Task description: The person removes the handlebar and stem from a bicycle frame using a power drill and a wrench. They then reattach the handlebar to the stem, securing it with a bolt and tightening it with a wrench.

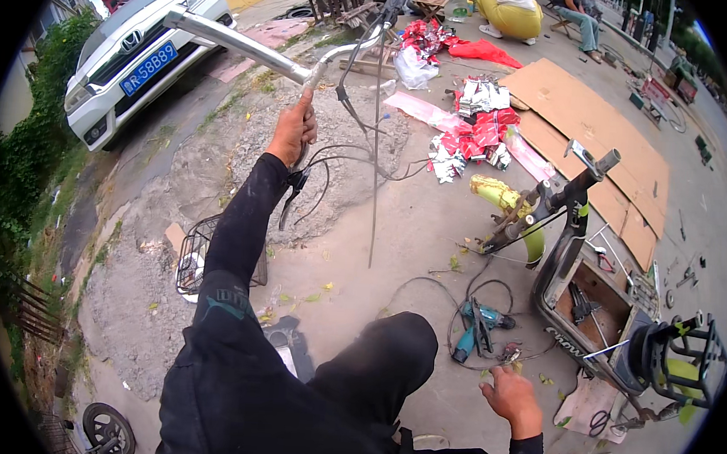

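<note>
The person's left hand (pixel 297 130) is wrapping its fingers tightly around one end of a silver bicycle-style handlebar (pixel 284 63), which is rising just beyond that hand with its thick stem tube pointing away to the left. A black brake lever (pixel 296 183) is hanging just below the same hand, and dark control cables (pixel 376 157) are trailing to its right.

The right hand (pixel 513 401) is hovering low, its fingers loosely curled and parted, seemingly holding nothing. Just beyond it, a teal power drill (pixel 489 318) is lying on the ground beside its looping cord. Farther up and to the right of that hand, a stripped scooter frame (pixel 573 265) is standing. Well beyond both hands, red and silver wrappers (pixel 486 128) are lying beside flattened cardboard (pixel 570 115). A wire basket (pixel 197 254) is resting below and to the left of the left hand.
</note>
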The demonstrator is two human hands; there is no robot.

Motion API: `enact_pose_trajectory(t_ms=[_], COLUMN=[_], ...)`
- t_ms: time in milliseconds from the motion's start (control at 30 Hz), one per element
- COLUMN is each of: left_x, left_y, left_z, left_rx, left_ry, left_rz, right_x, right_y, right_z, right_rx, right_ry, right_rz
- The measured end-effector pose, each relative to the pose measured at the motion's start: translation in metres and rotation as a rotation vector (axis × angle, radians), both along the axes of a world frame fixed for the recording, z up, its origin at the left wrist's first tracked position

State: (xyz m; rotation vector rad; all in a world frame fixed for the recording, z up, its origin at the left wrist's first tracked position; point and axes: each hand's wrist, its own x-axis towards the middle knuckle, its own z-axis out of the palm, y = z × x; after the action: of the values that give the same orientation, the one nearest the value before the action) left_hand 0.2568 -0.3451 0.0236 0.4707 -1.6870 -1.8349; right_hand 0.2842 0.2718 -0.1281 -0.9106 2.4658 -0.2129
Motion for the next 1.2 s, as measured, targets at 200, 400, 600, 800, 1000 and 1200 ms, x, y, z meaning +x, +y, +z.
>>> enact_pose_trajectory(t_ms=[200,400,600,800,1000,1200], left_x=[-0.012,-0.022,-0.027,-0.029,-0.019,-0.028], left_y=[0.028,0.048,0.042,0.047,0.058,0.084], left_z=[-0.004,-0.013,-0.033,-0.066,-0.092,-0.111], left_rx=[-0.042,0.004,0.237,0.420,0.440,0.426], left_ry=[-0.101,-0.132,-0.062,-0.013,-0.022,-0.063], left_rz=[-0.177,-0.251,-0.414,-0.436,-0.380,-0.355], right_x=[0.006,0.006,0.005,0.006,0.003,0.006], right_y=[0.010,0.007,0.011,0.018,0.012,0.013], right_z=[-0.003,0.007,0.009,0.003,0.004,0.003], right_rx=[-0.045,-0.056,-0.070,-0.069,-0.065,-0.054], right_ry=[0.016,-0.003,-0.014,-0.013,-0.023,-0.015], right_rz=[-0.017,-0.010,-0.006,-0.028,-0.005,-0.008])
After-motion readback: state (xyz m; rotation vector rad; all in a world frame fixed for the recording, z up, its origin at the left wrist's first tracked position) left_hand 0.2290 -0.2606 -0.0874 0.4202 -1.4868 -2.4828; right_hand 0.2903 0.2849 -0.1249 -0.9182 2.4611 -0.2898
